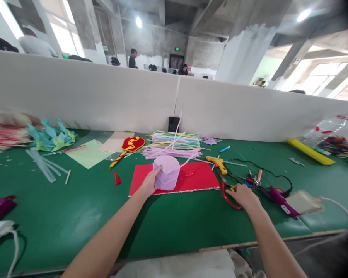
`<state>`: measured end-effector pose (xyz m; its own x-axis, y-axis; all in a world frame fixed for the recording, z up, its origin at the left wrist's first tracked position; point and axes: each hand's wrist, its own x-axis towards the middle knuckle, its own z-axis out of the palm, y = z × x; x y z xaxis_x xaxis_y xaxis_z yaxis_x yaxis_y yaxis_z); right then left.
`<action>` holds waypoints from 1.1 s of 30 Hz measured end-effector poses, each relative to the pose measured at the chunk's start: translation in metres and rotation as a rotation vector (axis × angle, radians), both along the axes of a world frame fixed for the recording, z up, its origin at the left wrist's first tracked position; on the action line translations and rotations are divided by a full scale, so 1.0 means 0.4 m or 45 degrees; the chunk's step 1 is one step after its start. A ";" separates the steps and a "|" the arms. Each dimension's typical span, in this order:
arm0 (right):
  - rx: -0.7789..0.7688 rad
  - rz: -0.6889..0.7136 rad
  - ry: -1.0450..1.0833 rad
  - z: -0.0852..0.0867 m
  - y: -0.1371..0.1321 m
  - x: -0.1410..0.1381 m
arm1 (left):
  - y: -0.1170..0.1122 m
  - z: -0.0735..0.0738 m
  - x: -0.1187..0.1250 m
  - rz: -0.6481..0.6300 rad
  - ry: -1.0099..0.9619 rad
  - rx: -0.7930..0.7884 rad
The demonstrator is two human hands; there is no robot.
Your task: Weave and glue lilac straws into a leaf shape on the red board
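Rounded, ridged lilac piece (166, 177) looks largely formed; a thin pale strand (186, 160) sticks out untrimmed at right.
The left hand (150, 183) pinches its left edge over the red rectangular board (200, 177); the right hand's (245, 196) fingers touch red-handled scissors (224, 195), grip unclear; pastel stems (174, 141) lie unused beyond.

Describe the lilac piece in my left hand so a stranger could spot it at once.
On the green table, find the red board near the middle. Over its left part, your left hand holds the lilac piece by its left edge. Unlike the thin, loose stems behind it, it is one broad, ridged shape with a rounded top.
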<state>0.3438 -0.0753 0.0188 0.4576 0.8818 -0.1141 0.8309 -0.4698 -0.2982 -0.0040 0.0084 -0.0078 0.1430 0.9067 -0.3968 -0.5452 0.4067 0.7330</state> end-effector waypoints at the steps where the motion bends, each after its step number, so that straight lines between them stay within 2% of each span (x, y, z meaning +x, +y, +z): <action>1: 0.073 0.023 0.036 0.014 -0.001 -0.021 | 0.000 0.001 0.001 0.009 0.004 -0.014; 3: 0.209 0.110 0.169 0.036 0.003 -0.075 | -0.003 0.003 0.005 0.028 0.019 -0.029; 6: 0.230 0.319 0.510 0.045 0.025 -0.171 | -0.016 0.003 0.021 0.033 0.058 -0.003; 9: 0.158 0.480 0.808 0.024 0.071 -0.254 | -0.031 -0.001 0.039 -0.011 0.129 0.062; 13: 0.202 0.463 0.918 -0.023 0.146 -0.321 | -0.041 -0.007 0.044 -0.036 0.296 0.229; 15: 0.243 0.441 0.890 -0.041 0.177 -0.332 | -0.042 -0.005 0.036 0.016 0.379 0.346; 17: 0.295 0.413 0.792 -0.052 0.199 -0.331 | -0.044 0.000 0.024 0.120 0.574 0.534; 20: 0.395 0.381 0.538 -0.050 0.222 -0.325 | -0.048 0.003 0.011 0.233 1.116 0.882; 22: 0.447 0.441 0.380 -0.040 0.239 -0.335 | -0.052 -0.002 0.011 0.143 1.427 1.021; 24: 0.472 0.583 0.265 -0.027 0.264 -0.362 | -0.058 -0.014 0.015 -0.061 1.648 1.108; 28: 0.506 0.845 0.081 -0.006 0.341 -0.431 | -0.069 -0.037 0.027 -0.442 1.891 1.168; 33: 0.516 0.918 -0.093 -0.005 0.441 -0.448 | -0.074 -0.036 0.029 -0.519 1.989 1.186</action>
